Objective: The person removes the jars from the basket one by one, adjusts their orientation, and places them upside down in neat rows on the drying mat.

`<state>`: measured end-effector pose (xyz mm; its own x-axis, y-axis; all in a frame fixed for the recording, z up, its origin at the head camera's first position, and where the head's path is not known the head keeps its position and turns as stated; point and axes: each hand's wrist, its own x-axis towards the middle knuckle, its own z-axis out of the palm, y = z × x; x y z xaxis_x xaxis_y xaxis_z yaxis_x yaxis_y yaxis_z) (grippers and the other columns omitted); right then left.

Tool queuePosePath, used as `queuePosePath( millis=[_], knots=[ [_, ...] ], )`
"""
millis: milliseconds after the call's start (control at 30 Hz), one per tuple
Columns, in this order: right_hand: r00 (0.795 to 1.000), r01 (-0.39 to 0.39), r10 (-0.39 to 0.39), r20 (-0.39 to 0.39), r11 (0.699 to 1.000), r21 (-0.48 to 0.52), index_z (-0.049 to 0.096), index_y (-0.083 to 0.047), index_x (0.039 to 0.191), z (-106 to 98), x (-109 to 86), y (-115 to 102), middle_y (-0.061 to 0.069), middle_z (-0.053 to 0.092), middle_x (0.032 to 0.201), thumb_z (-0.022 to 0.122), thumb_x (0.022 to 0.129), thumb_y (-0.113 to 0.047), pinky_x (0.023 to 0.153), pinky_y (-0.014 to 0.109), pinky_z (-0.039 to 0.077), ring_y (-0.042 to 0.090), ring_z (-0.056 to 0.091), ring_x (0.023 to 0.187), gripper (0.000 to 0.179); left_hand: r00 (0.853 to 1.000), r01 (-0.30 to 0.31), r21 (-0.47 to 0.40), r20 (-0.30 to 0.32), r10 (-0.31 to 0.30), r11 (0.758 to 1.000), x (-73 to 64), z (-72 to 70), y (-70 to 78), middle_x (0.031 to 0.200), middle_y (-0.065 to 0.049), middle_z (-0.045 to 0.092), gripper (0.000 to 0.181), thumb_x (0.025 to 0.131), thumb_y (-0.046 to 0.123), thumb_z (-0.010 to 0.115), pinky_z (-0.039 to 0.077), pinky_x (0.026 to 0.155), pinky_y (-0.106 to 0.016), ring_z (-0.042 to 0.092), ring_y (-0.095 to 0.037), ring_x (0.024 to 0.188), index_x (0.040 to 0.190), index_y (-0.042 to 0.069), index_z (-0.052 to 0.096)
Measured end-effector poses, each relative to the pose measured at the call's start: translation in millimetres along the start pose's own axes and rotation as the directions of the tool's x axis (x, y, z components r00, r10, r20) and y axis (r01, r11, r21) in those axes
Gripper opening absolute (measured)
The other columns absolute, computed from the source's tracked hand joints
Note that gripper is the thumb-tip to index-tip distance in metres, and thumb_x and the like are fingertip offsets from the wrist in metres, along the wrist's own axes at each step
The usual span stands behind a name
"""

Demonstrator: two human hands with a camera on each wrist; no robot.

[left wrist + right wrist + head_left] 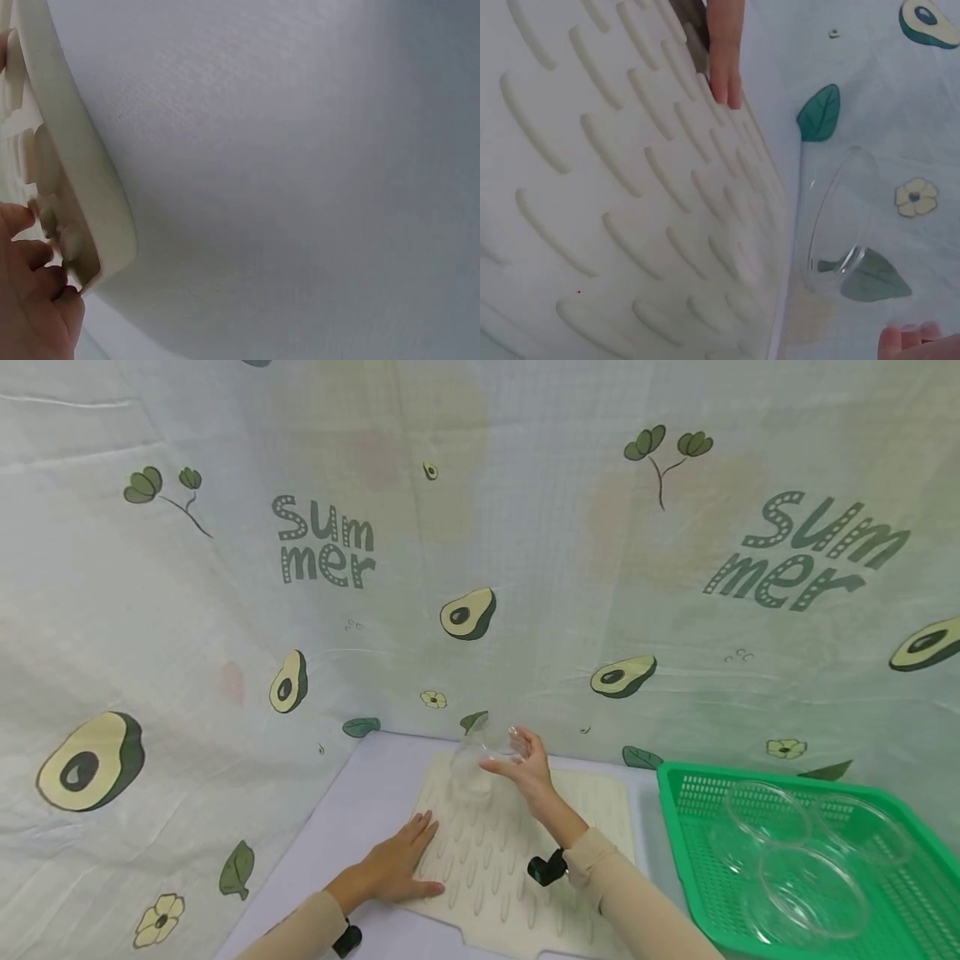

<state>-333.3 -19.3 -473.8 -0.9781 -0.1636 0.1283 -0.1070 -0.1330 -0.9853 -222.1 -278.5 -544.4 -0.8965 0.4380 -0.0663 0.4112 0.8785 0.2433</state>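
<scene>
Avocado-print cloth (525,543) backs the mat (510,860) and clear bowl (472,772).

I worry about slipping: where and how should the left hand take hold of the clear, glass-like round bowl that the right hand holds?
Probably best with the left hand coming from the left, cupping the outer left wall of the clear bowl: that curved side is free, while the right hand grips the right side.

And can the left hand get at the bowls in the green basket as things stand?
Probably not easily: the left hand rests on the mat at its left edge, and the right arm lies between it and the bowls.
</scene>
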Motion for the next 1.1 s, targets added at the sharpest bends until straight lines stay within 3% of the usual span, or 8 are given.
queuePosePath(
  millis=[200, 367, 533, 1100],
  knots=[
    [1.000, -0.009, 0.008, -0.013, 0.989, -0.146, 0.030, -0.003, 0.152, 14.3, 16.2, 6.9, 0.019, 0.037, 0.153, 0.092, 0.072, -0.016, 0.113, 0.049, 0.034, 0.036, 0.034, 0.141, 0.102, 1.000, 0.002, 0.033, -0.001, -0.002, 0.999, 3.0, -1.2, -1.4, 0.161, -0.022, 0.023, 0.108, 0.084, 0.075, 0.056, 0.039, 0.107, -0.055, 0.022, -0.040, 0.147, 0.155, -0.001, 0.029],
    [1.000, -0.013, 0.009, -0.027, 0.984, -0.175, 0.032, -0.002, 0.150, 22.3, 23.9, 11.7, 0.019, 0.039, 0.153, 0.093, 0.069, -0.015, 0.112, 0.048, 0.035, 0.036, 0.036, 0.140, 0.103, 1.000, 0.001, 0.036, 0.009, -0.002, 0.999, 6.1, -2.8, -0.7, 0.161, -0.022, 0.022, 0.108, 0.084, 0.076, 0.056, 0.040, 0.107, -0.055, 0.022, -0.039, 0.147, 0.156, -0.001, 0.028],
    [0.999, -0.014, 0.008, -0.032, 0.980, -0.199, 0.034, -0.003, 0.150, 28.0, 24.2, 13.5, 0.018, 0.040, 0.153, 0.095, 0.066, -0.012, 0.110, 0.050, 0.037, 0.037, 0.038, 0.138, 0.104, 1.000, 0.006, 0.024, 0.025, -0.007, 1.000, 7.4, -5.0, 2.0, 0.162, -0.021, 0.021, 0.109, 0.084, 0.076, 0.056, 0.039, 0.107, -0.056, 0.020, -0.039, 0.148, 0.156, 0.000, 0.027],
    [0.999, 0.004, 0.014, 0.044, 0.921, -0.388, 0.032, -0.002, 0.151, 38.7, 24.8, 25.8, 0.021, 0.036, 0.154, 0.095, 0.068, -0.016, 0.111, 0.051, 0.036, 0.038, 0.035, 0.141, 0.105, 0.999, 0.022, 0.029, 0.034, -0.023, 0.999, 4.7, 3.8, -1.8, 0.163, -0.019, 0.018, 0.111, 0.083, 0.079, 0.053, 0.038, 0.108, -0.054, 0.017, -0.037, 0.149, 0.157, 0.001, 0.025]
  ],
)
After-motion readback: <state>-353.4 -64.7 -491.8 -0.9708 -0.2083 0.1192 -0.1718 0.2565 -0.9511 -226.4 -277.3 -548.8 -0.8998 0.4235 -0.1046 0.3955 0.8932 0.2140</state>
